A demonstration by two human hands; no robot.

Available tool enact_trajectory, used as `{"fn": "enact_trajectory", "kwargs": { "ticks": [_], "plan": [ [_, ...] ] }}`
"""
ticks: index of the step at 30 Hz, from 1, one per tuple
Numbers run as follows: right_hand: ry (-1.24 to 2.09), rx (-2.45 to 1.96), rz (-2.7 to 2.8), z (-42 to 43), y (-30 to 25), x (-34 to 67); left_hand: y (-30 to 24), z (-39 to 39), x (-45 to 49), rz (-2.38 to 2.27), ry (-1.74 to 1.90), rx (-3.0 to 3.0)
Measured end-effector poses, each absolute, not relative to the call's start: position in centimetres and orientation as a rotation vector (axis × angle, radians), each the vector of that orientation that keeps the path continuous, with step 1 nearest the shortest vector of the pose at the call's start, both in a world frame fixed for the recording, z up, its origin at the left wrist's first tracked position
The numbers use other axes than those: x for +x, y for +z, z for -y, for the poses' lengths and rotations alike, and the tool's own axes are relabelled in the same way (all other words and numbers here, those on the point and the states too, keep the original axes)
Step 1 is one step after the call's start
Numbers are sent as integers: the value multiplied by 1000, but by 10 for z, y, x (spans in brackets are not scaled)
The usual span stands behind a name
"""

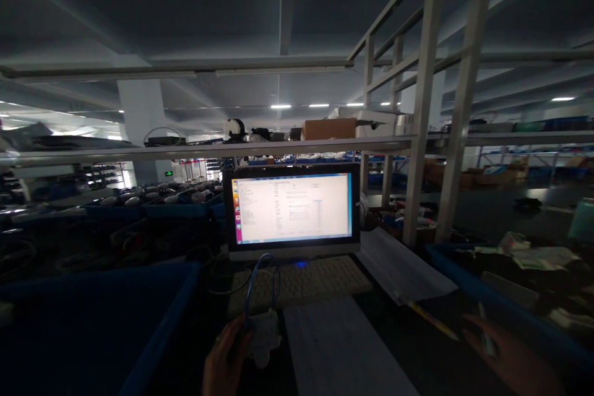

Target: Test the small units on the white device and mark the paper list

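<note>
My left hand [226, 359] is low in the view, its fingers curled round a small white device [263, 335] with a blue cable [260, 281] plugged into it. The cable loops up over a pale keyboard [306, 281] toward a lit monitor [291, 209]. My right hand [513, 359] sits at the lower right on the rim of a blue bin [468, 288], with a thin pen-like object [484, 331] between its fingers. A yellow pencil [429, 317] lies just left of that hand.
A large blue bin [153, 322] stands at the lower left. A pale sheet [343, 352] lies before the keyboard and papers [401, 266] lean to its right. Metal frame posts [420, 136] rise right of the monitor. A shelf rail [208, 150] carries a cardboard box [328, 129].
</note>
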State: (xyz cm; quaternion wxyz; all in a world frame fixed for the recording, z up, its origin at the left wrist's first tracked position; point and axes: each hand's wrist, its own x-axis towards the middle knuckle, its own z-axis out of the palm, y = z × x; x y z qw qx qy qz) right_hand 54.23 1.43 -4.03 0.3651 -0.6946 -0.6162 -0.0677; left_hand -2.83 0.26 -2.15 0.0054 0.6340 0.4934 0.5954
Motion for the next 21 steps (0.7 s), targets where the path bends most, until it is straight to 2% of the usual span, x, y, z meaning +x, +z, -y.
{"fn": "enact_trajectory", "kwargs": {
  "ticks": [9, 21],
  "plan": [
    [-58, -1739, 1534, -25, -58, 560, -16, 2, -24, -1574, 1811, 1922],
    [5, -1713, 1465, -20, -40, 546, -16, 3, -25, -1576, 1795, 1909]
  ]
}}
